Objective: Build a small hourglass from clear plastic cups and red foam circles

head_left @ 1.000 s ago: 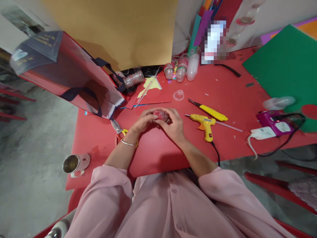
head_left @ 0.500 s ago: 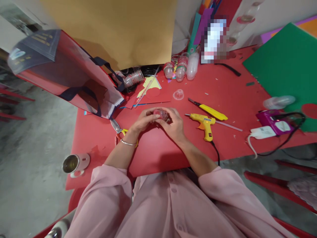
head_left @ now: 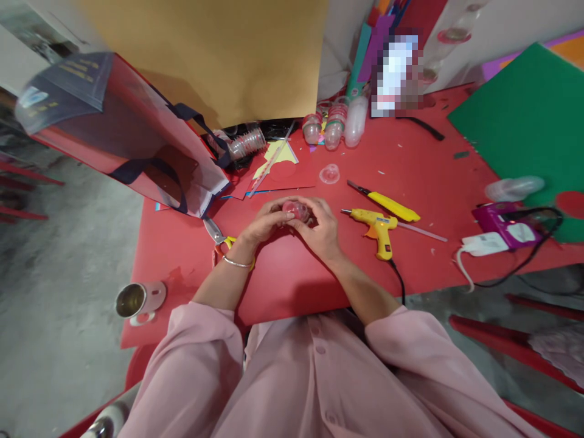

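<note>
Between both hands, just above the red table (head_left: 283, 280), is a small clear plastic dome (head_left: 296, 210) that looks reddish. My left hand (head_left: 269, 222) is closed around its left side, thumb on the near edge. From the other side my right hand (head_left: 322, 225) grips it, with the thumb in front and the fingers curled behind. The dome's underside is hidden by the fingers. A similar clear plastic lid (head_left: 329, 174) lies beyond my right hand. To the right rest a yellow hot glue gun (head_left: 376, 228) with a glue stick in it and a yellow utility knife (head_left: 392, 205).
Scissors (head_left: 216, 234) lie beside my left wrist. A steel mug (head_left: 140, 298) stands near the left edge, behind it an upright bag (head_left: 150, 134). Stacked plastic cups (head_left: 335, 128) stand at the back. A purple power box (head_left: 506, 225) with cables and green card (head_left: 524, 121) are right.
Both hands keep the plastic dome in almost the same place. The dome seems turned slightly, showing a little more of its top. Nothing else on the table has moved.
</note>
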### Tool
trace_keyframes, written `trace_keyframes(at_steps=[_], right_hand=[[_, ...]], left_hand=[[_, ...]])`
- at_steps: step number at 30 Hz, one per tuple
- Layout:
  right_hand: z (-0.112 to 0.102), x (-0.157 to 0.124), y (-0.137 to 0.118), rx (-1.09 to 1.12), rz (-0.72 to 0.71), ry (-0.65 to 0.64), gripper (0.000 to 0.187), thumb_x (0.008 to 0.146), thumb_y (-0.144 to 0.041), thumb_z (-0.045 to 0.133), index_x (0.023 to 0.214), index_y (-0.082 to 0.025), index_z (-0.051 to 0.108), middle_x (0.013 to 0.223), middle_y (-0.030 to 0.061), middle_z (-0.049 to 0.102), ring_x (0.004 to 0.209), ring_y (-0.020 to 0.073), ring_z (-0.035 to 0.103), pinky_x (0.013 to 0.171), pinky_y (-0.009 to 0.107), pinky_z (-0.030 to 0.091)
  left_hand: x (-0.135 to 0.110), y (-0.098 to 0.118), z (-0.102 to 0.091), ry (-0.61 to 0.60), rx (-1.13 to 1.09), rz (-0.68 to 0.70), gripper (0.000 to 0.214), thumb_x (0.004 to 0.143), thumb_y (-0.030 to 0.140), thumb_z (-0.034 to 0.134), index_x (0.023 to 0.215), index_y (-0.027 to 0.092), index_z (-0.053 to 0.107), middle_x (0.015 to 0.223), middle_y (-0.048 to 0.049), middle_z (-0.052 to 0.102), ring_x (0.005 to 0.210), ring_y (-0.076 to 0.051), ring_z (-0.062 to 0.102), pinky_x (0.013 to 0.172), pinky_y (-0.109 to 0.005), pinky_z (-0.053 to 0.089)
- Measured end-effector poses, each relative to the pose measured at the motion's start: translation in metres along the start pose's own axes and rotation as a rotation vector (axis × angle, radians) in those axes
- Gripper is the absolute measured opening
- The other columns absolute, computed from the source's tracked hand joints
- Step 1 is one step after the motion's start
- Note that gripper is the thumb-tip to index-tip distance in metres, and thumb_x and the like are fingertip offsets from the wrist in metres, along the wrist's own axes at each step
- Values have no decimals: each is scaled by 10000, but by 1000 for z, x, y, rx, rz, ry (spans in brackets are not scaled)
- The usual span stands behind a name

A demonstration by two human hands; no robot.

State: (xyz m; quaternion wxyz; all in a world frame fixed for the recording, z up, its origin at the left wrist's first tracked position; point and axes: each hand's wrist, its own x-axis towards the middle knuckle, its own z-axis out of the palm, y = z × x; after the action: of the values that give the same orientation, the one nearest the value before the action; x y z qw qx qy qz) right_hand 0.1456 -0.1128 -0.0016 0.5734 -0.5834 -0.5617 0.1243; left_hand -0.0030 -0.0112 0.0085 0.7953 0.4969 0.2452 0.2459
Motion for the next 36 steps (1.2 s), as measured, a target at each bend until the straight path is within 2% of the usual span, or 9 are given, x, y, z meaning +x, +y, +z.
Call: trace_keyframes(at_steps=[4,9,15,20,23,30,36], right_hand=[[0,0,1,1,-11,3,421,896,-472,815,1269,-318,695,1224,83,727,1140,280,695,1021,483,587],[0,0,1,-1,-9,2,430,895,-477,816,1274,-313,696,1227,86,723,1148,279,691,1034,483,582],[0,0,0,-2,3,1,435,881,-482,829,1262,-319,697,1225,80,726,1138,280,694,1020,484,588],[0,0,-2,3,-14,9,422,886,-452,835,1255,-296,703,1214,89,727,1132,269,696,1016,455,587],[0,0,-1,9,-22,13,428,883,-449,838,1254,-283,704,1218,93,724,1142,266,692,1021,446,583],[-1,1,-3,-13,43,-24,435,889,-495,818,1253,-288,702,1233,95,722,1164,278,684,1051,471,569],[-2,1,-5,-9,44,-33,448,895,-491,814,1278,-287,700,1240,97,722,1164,275,681,1058,465,567]], left_hand=[[1,-1,-2,-3,-7,7,498,708,258,854,1183,146,759,988,-93,782,835,-208,732,776,-297,587],[1,-2,-2,-7,-20,11,461,744,281,841,1179,149,762,997,-93,780,857,-211,731,819,-313,585],[2,-2,-3,4,-1,16,455,695,250,841,1133,150,774,1018,-90,783,878,-216,726,829,-312,579],[2,-1,-1,-8,-13,14,436,743,293,828,1146,140,763,1005,-97,781,845,-215,725,831,-330,582],[3,-3,-3,-14,11,21,439,725,266,821,1140,134,765,1011,-97,780,852,-210,723,832,-317,577],[4,-6,-7,-51,-3,34,464,719,245,759,1171,139,759,1003,-91,771,801,-206,710,743,-316,589],[2,-1,-1,-41,-50,22,453,752,291,762,1175,130,761,1050,-113,777,877,-245,742,733,-330,611]])
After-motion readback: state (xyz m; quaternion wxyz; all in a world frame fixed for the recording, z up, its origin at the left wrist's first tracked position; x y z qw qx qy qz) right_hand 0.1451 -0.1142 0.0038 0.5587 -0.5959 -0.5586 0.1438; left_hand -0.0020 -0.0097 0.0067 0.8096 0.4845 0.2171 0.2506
